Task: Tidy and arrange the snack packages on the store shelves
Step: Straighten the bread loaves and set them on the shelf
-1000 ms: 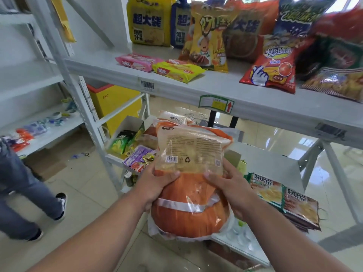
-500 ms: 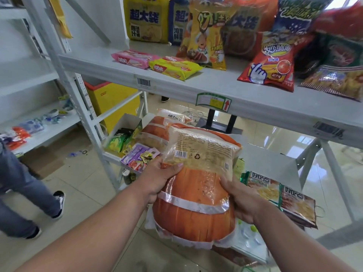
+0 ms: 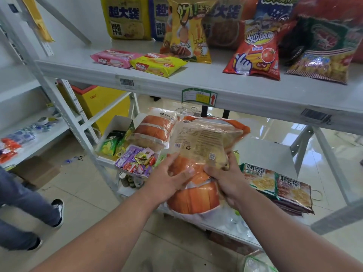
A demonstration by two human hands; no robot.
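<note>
Hands meet on the orange snack bag (image 3: 193,197): my left grip (image 3: 169,180) curls round its left edge, thumb on its face, and my right grip (image 3: 228,178) pinches its right edge with the clear printed packet (image 3: 200,143) that lies on top. Bag and packet hang over the lower shelf (image 3: 269,154). Just beyond my left grip lies a second orange bag (image 3: 155,129); right of my right grip lie two cookie packs (image 3: 279,184).
</note>
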